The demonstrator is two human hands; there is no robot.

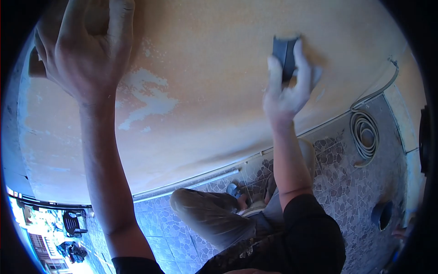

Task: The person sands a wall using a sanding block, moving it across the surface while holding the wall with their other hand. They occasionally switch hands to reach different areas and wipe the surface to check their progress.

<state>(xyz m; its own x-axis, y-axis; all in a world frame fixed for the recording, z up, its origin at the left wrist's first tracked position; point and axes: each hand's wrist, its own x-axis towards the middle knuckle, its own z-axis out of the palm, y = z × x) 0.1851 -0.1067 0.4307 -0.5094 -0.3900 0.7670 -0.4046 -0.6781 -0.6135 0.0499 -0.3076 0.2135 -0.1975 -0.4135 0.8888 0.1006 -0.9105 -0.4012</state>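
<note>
Fingers [299, 59] of the right hand [287, 86], pale with dust, were curled round a small dark sanding block [283, 55], flat-sided and rectangular, which was pressed flat against the wall [219, 105]. The block sat high on the wall, toward its right end, well above the seam where wall meets floor. The left hand [82, 50] was spread open with nothing in it, its palm and fingertips resting on the wall near the upper left corner, the fingers loosely splayed.

The wall was a broad, matt expanse of orange-tan paint with a fine grainy texture. Between the two hands lay irregular pale patches [146, 98], whitish and chalky, ragged at the edges, where the coat looked worn or filled. Along the wall's lower edge ran a thin pale strip [191, 182], and a slim cable [378, 89] followed the edge up toward the right corner.

The floor [342, 182] was tiled in a pebble-like mosaic pattern of grey and purple, smooth and dusty. A coil of pale hose or cable [365, 134], wound in neat oval loops, lay on it close to the wall's right end. A dark round hole [383, 214] showed in the floor further out. The person's khaki trouser legs [210, 214] and dark short sleeves [310, 228] filled the lower middle.
</note>
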